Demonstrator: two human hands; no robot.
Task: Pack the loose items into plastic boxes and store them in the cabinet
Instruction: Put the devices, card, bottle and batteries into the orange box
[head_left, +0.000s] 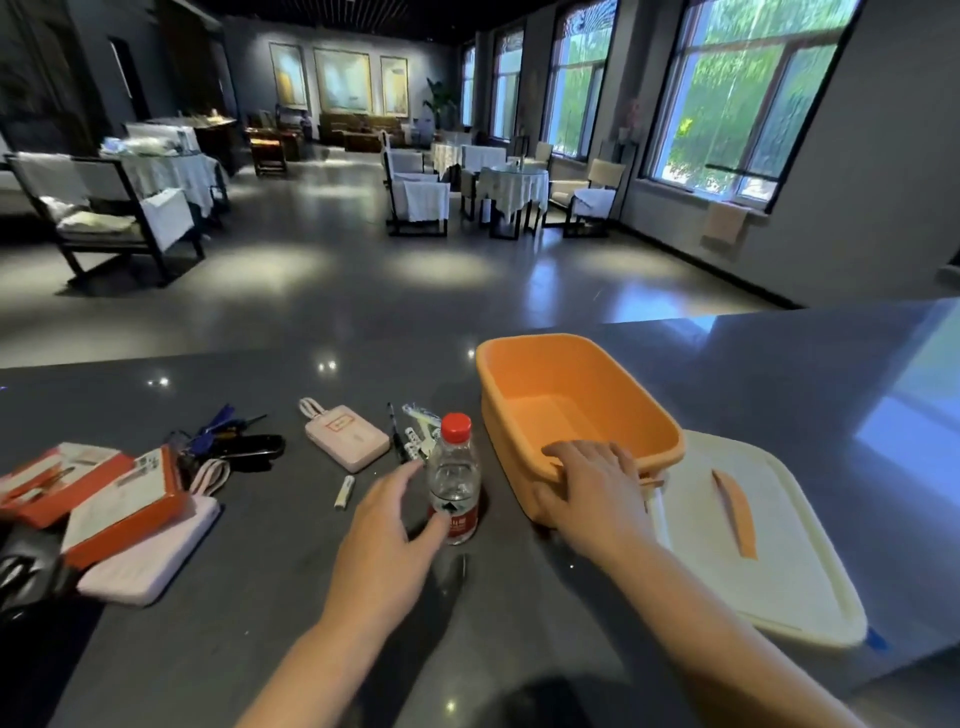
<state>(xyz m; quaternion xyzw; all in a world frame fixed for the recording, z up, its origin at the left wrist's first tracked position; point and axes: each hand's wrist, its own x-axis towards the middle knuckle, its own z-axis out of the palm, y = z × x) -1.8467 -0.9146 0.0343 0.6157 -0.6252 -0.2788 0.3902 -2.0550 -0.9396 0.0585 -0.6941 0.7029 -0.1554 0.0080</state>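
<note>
An empty orange plastic box (582, 410) stands on the dark counter. My right hand (592, 488) holds its near rim, fingers laid over the edge and thumb against the outer wall. The box's white lid (748, 545), with an orange strap, lies flat to its right. A clear water bottle (453, 478) with a red cap and red label stands upright left of the box. My left hand (384, 530) is spread around the bottle, thumb touching the label and fingers straight beside it. A pink power bank (347, 432), a small white tube (344, 491) and several pens (410, 436) lie behind.
At the counter's left lie orange-and-white packages (104, 493) on a pink pouch (150, 556), a black case (249, 451) with blue-handled tools, and a black object (26, 571) at the edge. Beyond the counter is an open floor with covered tables and chairs.
</note>
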